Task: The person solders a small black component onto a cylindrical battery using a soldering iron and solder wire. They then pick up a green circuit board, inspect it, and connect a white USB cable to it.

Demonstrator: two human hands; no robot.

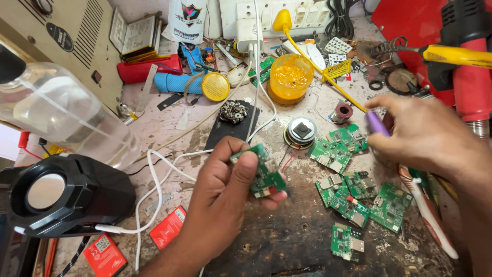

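Left hand [220, 200] grips small green circuit board [264, 177] between thumb and fingers. Right hand [425, 136] closed on purple-tipped tool [376, 123]. Beyond left hand: translucent orange round tub [291, 77] holding yellow paste.

Green circuit boards [353, 205] lie on the stained brown tabletop [297, 241]. The soldering iron [376, 122] has a purple grip, the tub [291, 77] is orange, the cable [154, 190] white, the speaker [66, 195] black.
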